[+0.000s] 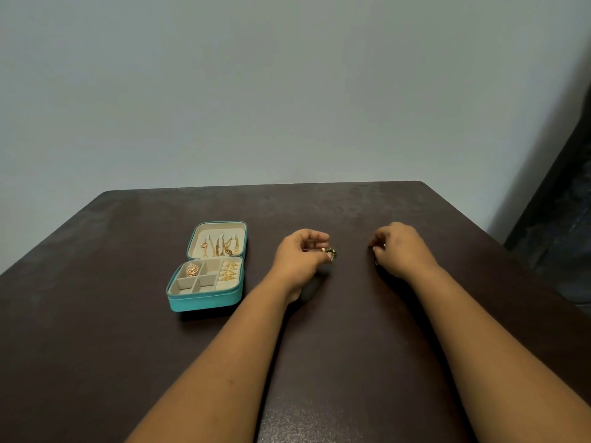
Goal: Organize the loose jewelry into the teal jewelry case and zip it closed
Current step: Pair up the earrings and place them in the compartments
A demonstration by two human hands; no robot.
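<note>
The teal jewelry case [204, 300] lies open on the dark table, left of my hands. Gold chains [220, 246] hang in its lid. A round gold piece [192, 269] fills one cream compartment and gold rings [231, 270] sit in the ring rolls. My left hand [299, 254] pinches a small gold and green jewelry piece [330, 252] just above the table, right of the case. My right hand [398, 249] hovers further right with its fingers curled inward. Whether it holds something small is hidden.
The dark brown table [351, 346] stands against a plain grey wall. Its back edge runs just beyond the case. A dark piece of furniture [559, 219] stands off the table's right side.
</note>
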